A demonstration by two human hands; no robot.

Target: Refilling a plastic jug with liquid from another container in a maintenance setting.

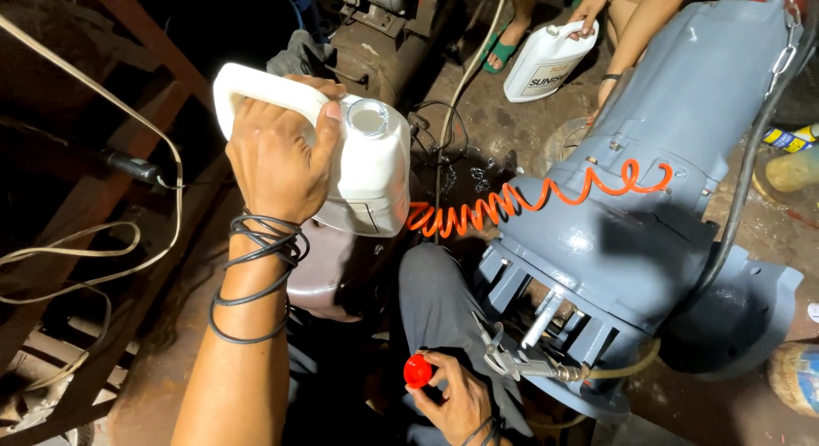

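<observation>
Two white plastic jugs are in view; one white jug (363, 169) sits in the person's left hand (275, 151), the second jug (546, 62) stands on the floor at the top, with another person's hand (589, 11) resting on its handle; one red cap (417, 371) shows, one coiled orange hose (529, 197), one large grey-blue motor housing (648, 181), one metal air nozzle (512, 361) and several black bands (256, 275) around the left wrist.

The left arm rises from the bottom edge, forearm upright, wrist bent forward; its fingers are wrapped tight round the jug's handle, thumb pressed along the top beside the open neck, which faces the camera; the jug is held up in the air, left of the motor and above a pale rounded container (328, 271).

The right hand (456, 399) lies low at the bottom centre, palm turned up over the grey trouser leg (439, 309); thumb and forefinger pinch the red cap, the other fingers curl loosely beneath; the nozzle lies just beside it, against the motor's finned base.

The orange hose runs from beside the jug across the housing; a chain (785, 49) hangs at the housing's upper right.
</observation>
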